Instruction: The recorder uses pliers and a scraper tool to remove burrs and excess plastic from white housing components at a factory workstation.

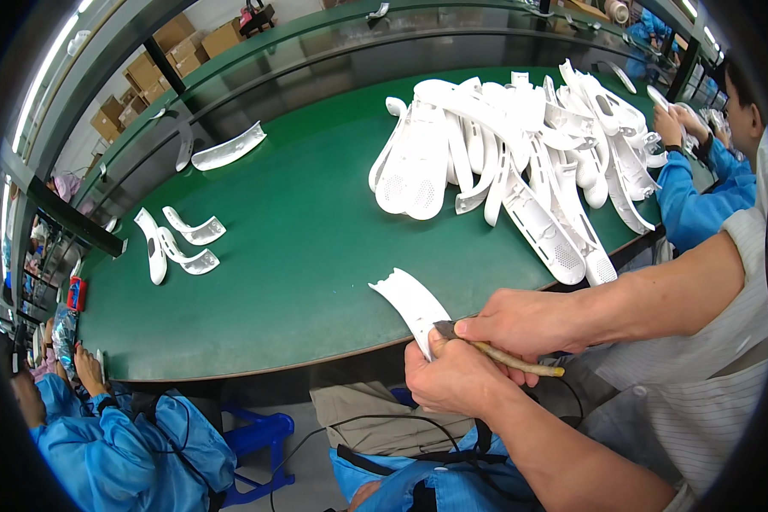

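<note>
My left hand (456, 375) is closed around the lower end of a curved white plastic part (411, 300), its thumb on the part's face. The part's jagged upper end points up and left, over the table's near edge. In my closed right hand (520, 324) is a slim tool with a tan, wrapped-looking handle (520, 363). Its dark grey end (445, 328) rests at the part, close to my left thumb. The tool's exact kind does not show. Both hands meet just off the table edge.
A large pile of white plastic parts (486, 128) covers the right of the green table (307, 230). Several loose curved pieces (179, 243) lie at left. Another long piece (229, 150) is near the far rail. Co-workers in blue (700, 200) sit at both sides; a blue stool (260, 439) stands below.
</note>
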